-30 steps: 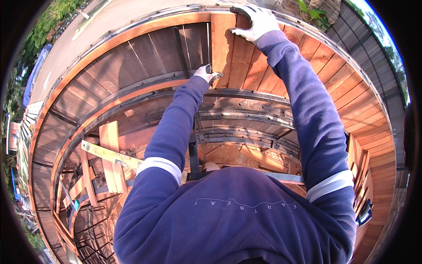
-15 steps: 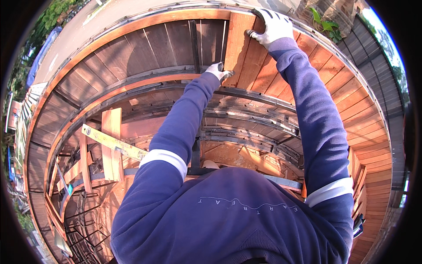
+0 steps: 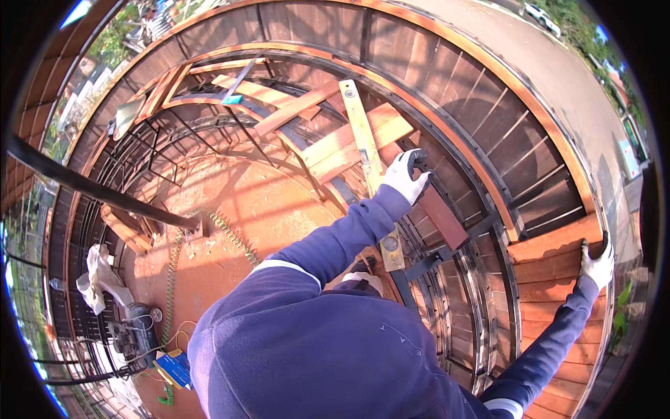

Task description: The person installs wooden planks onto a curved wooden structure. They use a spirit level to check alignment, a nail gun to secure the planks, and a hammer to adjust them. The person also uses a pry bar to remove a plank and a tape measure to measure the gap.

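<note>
Touching orange plank [image 3: 549,242], right hand [image 3: 598,267]: fingertips hidden, can't tell grip; left hand [image 3: 407,179]: grip parted, near yellow level [image 3: 359,126]

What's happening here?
A person in a dark blue sweatshirt is working at a curved frame partly covered with planks. The gloved right hand is at the outer end of the end plank, where the row of reddish-brown planks stops. The gloved left hand is open, beside a yellow level that lies across loose boards; whether it touches the level isn't clear.
</note>
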Demonstrator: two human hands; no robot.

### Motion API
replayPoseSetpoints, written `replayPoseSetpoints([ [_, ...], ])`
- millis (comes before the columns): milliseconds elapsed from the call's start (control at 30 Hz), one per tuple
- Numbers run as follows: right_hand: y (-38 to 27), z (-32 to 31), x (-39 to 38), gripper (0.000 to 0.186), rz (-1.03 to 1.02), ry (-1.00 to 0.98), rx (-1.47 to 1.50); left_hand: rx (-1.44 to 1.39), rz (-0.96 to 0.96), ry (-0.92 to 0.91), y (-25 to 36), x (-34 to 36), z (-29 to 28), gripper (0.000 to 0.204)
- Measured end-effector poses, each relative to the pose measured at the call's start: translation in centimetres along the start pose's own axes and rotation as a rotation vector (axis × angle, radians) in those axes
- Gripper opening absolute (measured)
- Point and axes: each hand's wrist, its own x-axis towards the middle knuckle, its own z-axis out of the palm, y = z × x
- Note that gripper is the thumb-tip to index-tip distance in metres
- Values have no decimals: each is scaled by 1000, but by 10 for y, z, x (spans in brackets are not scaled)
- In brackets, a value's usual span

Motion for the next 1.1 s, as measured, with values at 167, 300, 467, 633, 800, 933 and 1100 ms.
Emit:
replayPoseSetpoints([
  [167, 6, 16, -2, 69, 31, -13, -35, 241, -396, 265, -87, -42, -58, 73],
  [300, -7, 5, 2, 70, 46, -41, -49, 128, -643, 221, -127, -51, -50, 87],
  [467, -6, 15, 5, 68, 21, 17, -32, -504, -850, 147, -184, -40, -33, 69],
  [633, -6, 9, -4, 69, -58, 100, 49, -858, -1056, -77, -134, -34, -42, 30],
  [800, -30, -27, -4, 68, 47, 23, 17, -1098, -890, -170, -158, -36, -44, 29],
  [933, -41, -29, -3, 67, 84, 30, 22, -1276, -557, -383, -59, -21, -50, 35],
  [1100, -36, -28, -8, 67, 115, 19, -5, -1158, -254, -528, 40, 59, 13, 32],
])
